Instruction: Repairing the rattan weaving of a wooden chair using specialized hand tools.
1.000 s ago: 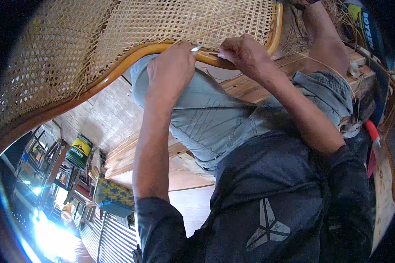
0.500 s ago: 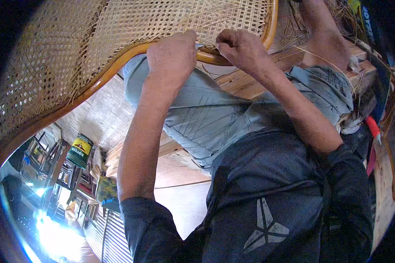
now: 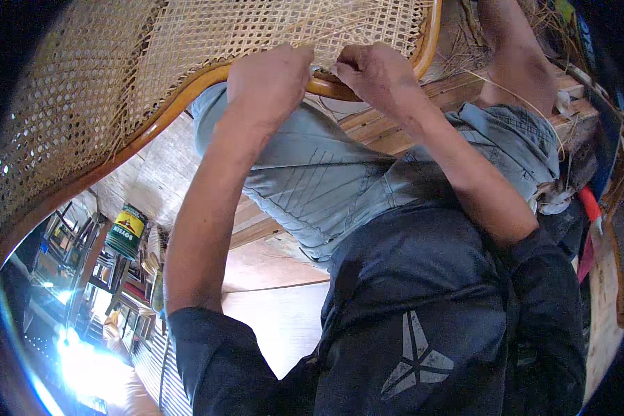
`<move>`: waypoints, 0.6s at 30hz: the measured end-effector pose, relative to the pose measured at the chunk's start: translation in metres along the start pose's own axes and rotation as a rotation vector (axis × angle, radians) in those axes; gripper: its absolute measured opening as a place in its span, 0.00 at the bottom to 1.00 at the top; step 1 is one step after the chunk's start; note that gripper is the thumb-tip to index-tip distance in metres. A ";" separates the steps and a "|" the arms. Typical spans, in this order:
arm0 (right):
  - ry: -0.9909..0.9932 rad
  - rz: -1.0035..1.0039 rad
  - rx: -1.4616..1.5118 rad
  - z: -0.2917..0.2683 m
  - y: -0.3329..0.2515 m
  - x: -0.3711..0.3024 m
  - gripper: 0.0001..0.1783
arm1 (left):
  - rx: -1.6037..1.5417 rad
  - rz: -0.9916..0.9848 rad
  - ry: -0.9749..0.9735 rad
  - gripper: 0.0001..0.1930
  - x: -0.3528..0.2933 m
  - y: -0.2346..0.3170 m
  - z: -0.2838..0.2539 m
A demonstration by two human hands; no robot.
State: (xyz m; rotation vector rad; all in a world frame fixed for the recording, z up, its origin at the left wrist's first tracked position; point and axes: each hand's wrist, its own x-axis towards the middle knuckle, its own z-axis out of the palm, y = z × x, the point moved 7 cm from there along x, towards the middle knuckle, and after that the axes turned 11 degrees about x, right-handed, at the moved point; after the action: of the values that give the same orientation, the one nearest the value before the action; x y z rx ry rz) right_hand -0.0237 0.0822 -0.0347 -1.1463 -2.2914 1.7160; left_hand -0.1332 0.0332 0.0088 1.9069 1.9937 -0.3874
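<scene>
Woven cane webbing [image 3: 208,41] fills a curved, varnished wooden frame [image 3: 180,96] across the top of the view. My left hand [image 3: 269,82] is closed at the frame's near edge, its fingers bent over the webbing. A small pale bit shows beside those fingertips, too small to name. Just to the right, my right hand [image 3: 383,78] is closed in a pinch over the same edge, a short gap from the left. Whatever the fingers of either hand grip is hidden. Loose cane strands [image 3: 340,21] lie on the webbing near both hands.
Under the frame are my legs in grey-blue trousers [image 3: 312,180]. Wooden slats [image 3: 378,132] run beneath them. A green can with a yellow label [image 3: 126,232] stands at the left, near cluttered shelves. At the right lies a red handle-like piece [image 3: 589,203]. Cane scraps [image 3: 464,52] litter the upper right.
Both hands have shifted slightly up and left, staying closed at the frame's edge. My left forearm and elbow have swung a little to the left. The pale bit by the left fingers shows less.
</scene>
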 end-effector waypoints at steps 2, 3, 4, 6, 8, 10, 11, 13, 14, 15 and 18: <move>-0.037 0.021 -0.021 0.000 0.000 0.000 0.13 | 0.033 0.044 0.025 0.06 0.003 -0.001 -0.002; -0.041 0.019 -0.024 -0.001 -0.003 0.001 0.13 | 0.052 0.080 0.020 0.06 0.004 0.000 -0.003; -0.048 0.041 -0.075 0.000 -0.003 0.001 0.13 | 0.070 0.119 0.014 0.06 0.005 0.001 -0.001; -0.059 0.063 -0.130 0.003 0.001 0.002 0.13 | 0.039 0.116 0.044 0.06 0.005 -0.003 0.003; -0.031 0.015 -0.110 0.003 0.002 0.002 0.13 | 0.000 0.119 0.081 0.06 0.006 -0.005 0.006; -0.048 0.034 -0.137 0.001 0.001 0.003 0.13 | -0.052 0.143 0.104 0.06 0.007 -0.009 0.009; -0.064 0.050 -0.156 0.002 0.000 0.003 0.13 | -0.056 0.140 0.105 0.06 0.007 -0.011 0.011; -0.073 0.031 -0.172 0.004 0.000 0.003 0.13 | -0.128 0.181 0.156 0.07 0.006 -0.012 0.008; -0.078 0.011 -0.184 0.005 0.000 0.003 0.13 | -0.133 0.182 0.158 0.07 0.007 -0.012 0.008; -0.080 0.014 -0.189 0.005 -0.001 0.002 0.13 | -0.106 0.195 0.146 0.07 0.008 -0.012 0.009; -0.081 0.034 -0.195 0.005 0.000 0.004 0.13 | -0.022 0.230 0.103 0.07 0.013 -0.007 0.004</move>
State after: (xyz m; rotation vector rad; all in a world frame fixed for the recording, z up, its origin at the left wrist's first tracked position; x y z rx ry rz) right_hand -0.0288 0.0807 -0.0381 -1.1739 -2.5506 1.6070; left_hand -0.1402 0.0431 -0.0009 2.1521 1.8032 -0.2092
